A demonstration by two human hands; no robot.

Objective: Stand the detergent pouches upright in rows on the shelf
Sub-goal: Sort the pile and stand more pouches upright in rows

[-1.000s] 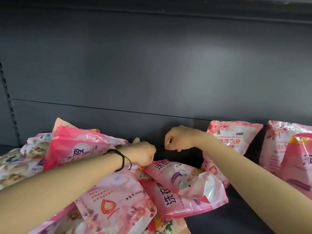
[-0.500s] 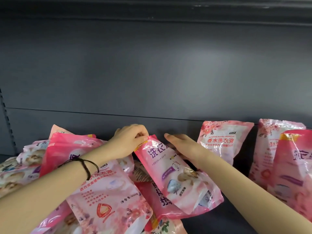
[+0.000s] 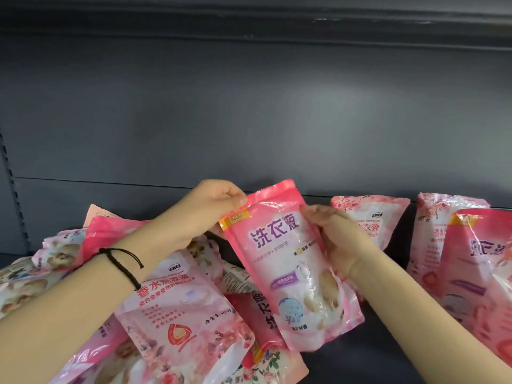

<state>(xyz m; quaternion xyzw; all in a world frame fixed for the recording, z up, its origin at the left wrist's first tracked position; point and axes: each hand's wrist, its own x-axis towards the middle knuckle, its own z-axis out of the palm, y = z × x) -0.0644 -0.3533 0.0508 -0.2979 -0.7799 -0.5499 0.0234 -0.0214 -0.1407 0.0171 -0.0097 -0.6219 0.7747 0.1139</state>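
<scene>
While left hand (image 3: pixel 210 214) and right hand (image 3: pixel 339 239) grip one pouch (image 3: pixel 288 275) (tilted), three pouches (image 3: pixel 370 217) (image 3: pixel 437 225) (image 3: pixel 482 267) stand rightward

Right fingers (image 3: pixel 315 216) (mostly) behind held pouch (image 3: pixel 288 267)

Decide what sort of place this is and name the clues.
Probably a shop's shelving being stocked: a dark metal back panel, a slotted upright at its left edge, and many pink detergent pouches.
</scene>
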